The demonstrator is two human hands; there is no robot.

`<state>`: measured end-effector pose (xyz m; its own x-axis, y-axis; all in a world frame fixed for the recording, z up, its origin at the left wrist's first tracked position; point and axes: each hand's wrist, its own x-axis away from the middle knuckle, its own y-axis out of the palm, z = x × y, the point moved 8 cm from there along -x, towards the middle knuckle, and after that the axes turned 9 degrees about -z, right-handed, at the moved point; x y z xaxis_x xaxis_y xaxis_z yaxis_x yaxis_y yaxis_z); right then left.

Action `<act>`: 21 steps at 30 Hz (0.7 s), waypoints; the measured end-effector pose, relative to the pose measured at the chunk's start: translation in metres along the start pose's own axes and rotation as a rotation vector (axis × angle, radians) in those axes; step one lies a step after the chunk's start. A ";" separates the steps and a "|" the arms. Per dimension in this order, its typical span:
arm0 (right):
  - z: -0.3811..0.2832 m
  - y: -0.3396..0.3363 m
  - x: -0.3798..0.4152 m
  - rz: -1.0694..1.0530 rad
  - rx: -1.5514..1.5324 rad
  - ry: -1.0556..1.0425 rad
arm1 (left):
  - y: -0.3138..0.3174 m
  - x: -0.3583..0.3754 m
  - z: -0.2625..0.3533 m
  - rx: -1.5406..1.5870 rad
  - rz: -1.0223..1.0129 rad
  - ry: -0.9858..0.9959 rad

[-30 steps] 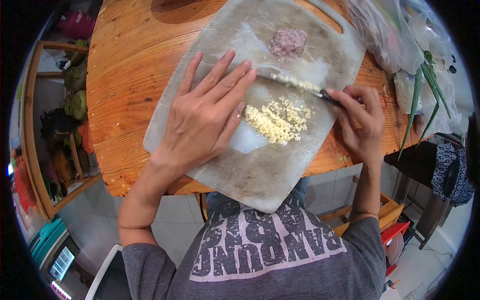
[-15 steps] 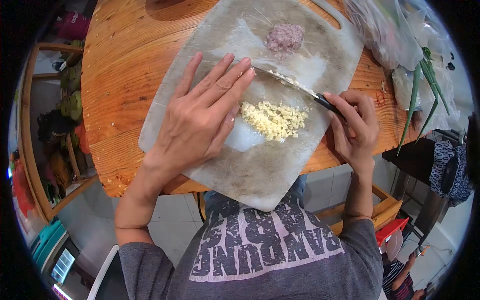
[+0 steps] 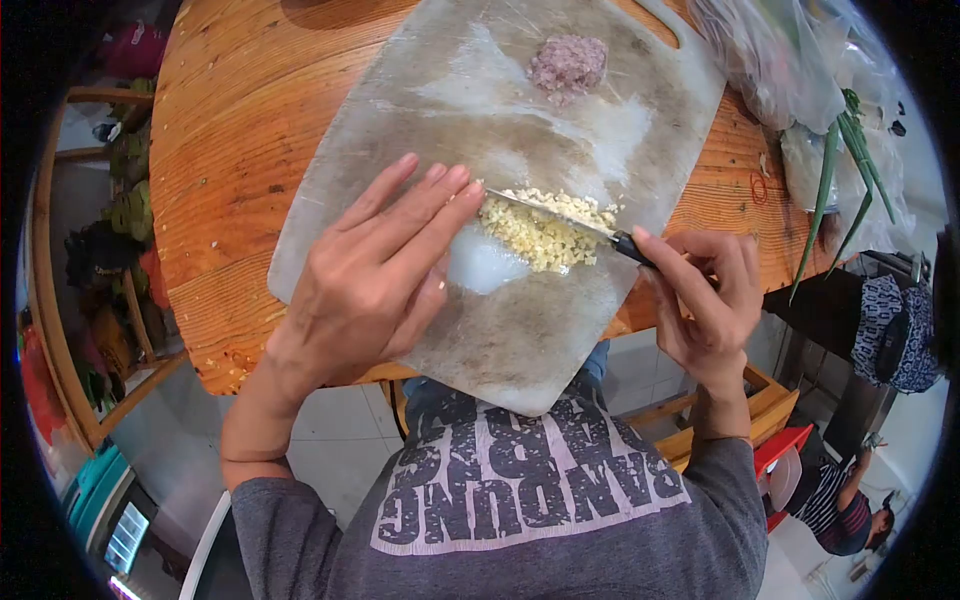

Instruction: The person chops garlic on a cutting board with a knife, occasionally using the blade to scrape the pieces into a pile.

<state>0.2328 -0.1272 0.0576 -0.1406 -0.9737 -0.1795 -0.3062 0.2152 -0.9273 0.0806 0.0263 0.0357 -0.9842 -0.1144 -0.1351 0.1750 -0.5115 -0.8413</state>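
Observation:
My right hand [image 3: 705, 300] grips the black handle of a knife [image 3: 560, 213], its thin blade lying across a pile of minced garlic [image 3: 548, 243]. Flat and stretched out, the fingers of my left hand [image 3: 385, 260] reach to the blade's tip end, with small garlic bits stuck to the skin. Under both is a worn grey-white cutting board [image 3: 490, 345]. A mound of finely chopped purplish onion [image 3: 568, 66] sits farther up the board.
The board lies on a wooden table [image 3: 225, 200]. Plastic bags [image 3: 770, 60] and green scallion leaves [image 3: 853, 145] are at the right, near a red rubber band [image 3: 758, 188]. Shelving [image 3: 145, 320] stands at the left. Another person [image 3: 845, 510] is in the lower right background.
The knife and both hands have come down the board toward my body. The blade has passed from beyond the garlic pile to over it, and the garlic is gathered closer.

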 end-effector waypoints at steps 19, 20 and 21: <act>-0.018 0.009 0.029 0.056 -0.058 0.135 | 0.004 -0.005 -0.002 0.050 -0.014 0.046; -0.020 0.008 0.029 0.070 -0.042 0.116 | 0.005 -0.005 -0.003 0.049 -0.020 0.048; -0.021 0.008 0.027 0.086 -0.028 0.092 | 0.004 -0.004 -0.004 0.043 -0.010 0.051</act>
<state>0.2064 -0.1504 0.0524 -0.2529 -0.9408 -0.2258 -0.3150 0.3008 -0.9002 0.0854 0.0287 0.0309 -0.9858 -0.0662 -0.1546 0.1653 -0.5489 -0.8193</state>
